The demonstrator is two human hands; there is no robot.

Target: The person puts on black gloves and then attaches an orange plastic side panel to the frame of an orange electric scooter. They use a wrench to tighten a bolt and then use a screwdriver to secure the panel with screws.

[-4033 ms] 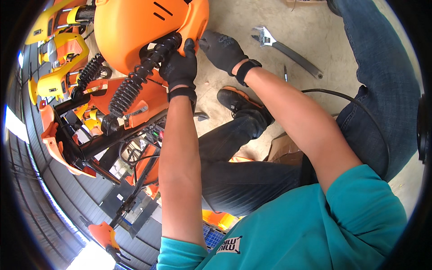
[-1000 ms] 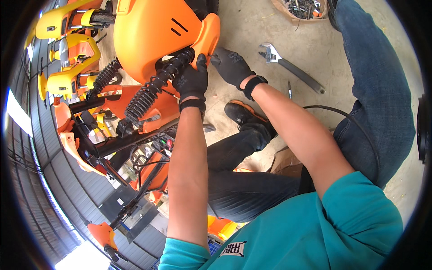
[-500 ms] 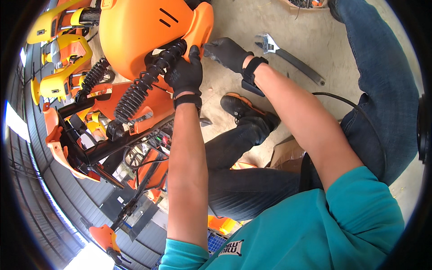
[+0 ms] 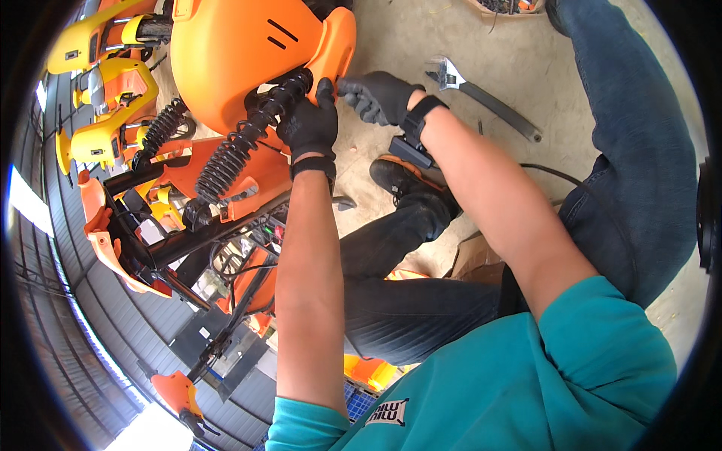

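A smooth orange plastic cover (image 4: 237,56) with two dark slots fills the upper left, and a narrower orange plastic arm (image 4: 338,46) runs down its right side. Beside it slants a black shock absorber (image 4: 232,158) with a coil spring. My left hand (image 4: 310,124), in a black glove, is closed round the lower end of the orange arm, thumb up, its other fingers partly hidden by the shock absorber. My right hand (image 4: 376,98), also gloved, has curled fingers, their tips pinched together at the arm's right edge. Whatever lies between those fingertips is too small to make out.
An adjustable wrench (image 4: 489,101) lies on the concrete floor right of my right hand. A box of small parts (image 4: 508,9) stands at the top edge. My shoe (image 4: 402,177) is below my hands. Yellow vehicle bodies (image 4: 113,113) and an orange-black frame (image 4: 162,252) crowd the left.
My right hand has rolled over slightly and its wrist has tilted, so the black wristband module hangs lower left. My left hand keeps its hold. The vehicle appears shifted slightly right in view.
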